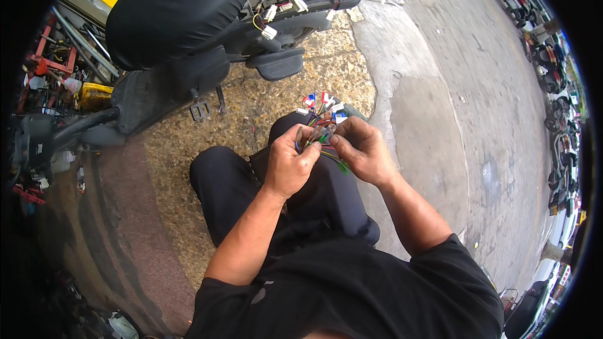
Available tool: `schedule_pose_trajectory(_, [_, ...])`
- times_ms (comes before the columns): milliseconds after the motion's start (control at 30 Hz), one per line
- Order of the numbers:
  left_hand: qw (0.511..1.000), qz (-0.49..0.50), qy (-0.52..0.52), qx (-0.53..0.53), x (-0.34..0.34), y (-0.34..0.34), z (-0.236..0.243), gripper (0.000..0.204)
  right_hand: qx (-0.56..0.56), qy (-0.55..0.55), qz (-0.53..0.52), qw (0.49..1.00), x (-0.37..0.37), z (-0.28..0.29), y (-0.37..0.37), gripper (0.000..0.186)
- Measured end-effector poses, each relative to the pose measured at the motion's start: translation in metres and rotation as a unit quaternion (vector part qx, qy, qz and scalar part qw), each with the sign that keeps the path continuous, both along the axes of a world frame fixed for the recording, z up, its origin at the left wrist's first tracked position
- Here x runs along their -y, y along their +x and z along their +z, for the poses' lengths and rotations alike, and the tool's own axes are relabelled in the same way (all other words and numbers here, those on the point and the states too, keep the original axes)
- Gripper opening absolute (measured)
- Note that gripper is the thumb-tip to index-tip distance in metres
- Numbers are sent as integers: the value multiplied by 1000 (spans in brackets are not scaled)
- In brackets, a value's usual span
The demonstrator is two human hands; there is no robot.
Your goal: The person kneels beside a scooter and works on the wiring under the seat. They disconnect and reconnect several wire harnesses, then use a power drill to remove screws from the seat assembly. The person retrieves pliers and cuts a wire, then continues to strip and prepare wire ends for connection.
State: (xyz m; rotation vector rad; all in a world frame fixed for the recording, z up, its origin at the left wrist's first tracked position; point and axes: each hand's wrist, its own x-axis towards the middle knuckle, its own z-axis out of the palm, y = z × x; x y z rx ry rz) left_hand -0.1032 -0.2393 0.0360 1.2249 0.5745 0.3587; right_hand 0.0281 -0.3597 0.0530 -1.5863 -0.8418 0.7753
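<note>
Over my lap, my left hand (290, 162) and my right hand (364, 152) are both closed on a bundle of thin coloured wires (328, 150). Thumbs and fingers pinch the wires close together, and the exact spot they grip is partly hidden. Several small plugs in white, red and blue, among them a blue connector (339, 117), fan out just beyond my fingertips. A green connector (343, 167) hangs below my right fingers, against my dark trousers.
Ahead to the left stands a black electric scooter (151, 91) with a padded seat (179, 12). Its exposed frame carries loose wires and white connectors (298, 4). Metal parts and tools (59, 56) clutter the left edge. A row of parked scooters (556, 113) lines the far right.
</note>
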Motion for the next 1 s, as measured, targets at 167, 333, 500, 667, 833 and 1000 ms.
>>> schedule_pose_trajectory(167, [998,26,-56,20,-1,0,-2,3,201,41,-9,979,-4,3,-13,6])
schedule_pose_trajectory(333, [996,69,-29,50,4,-3,-10,7,199,-23,-28,979,-16,3,-23,10])
schedule_pose_trajectory(500, [993,85,74,42,6,-12,-18,7,-43,-47,-4,998,-24,4,-28,8])
schedule_pose_trajectory(667, [995,72,31,66,11,-18,-12,9,-118,-23,2,993,-26,-3,-28,12])
schedule_pose_trajectory(833, [993,56,-24,97,6,-28,6,20,-155,52,-26,986,-15,-9,-23,9])
schedule_pose_trajectory(1000, [997,67,37,12,-2,-35,15,21,-188,112,-42,975,-4,-4,-12,5])
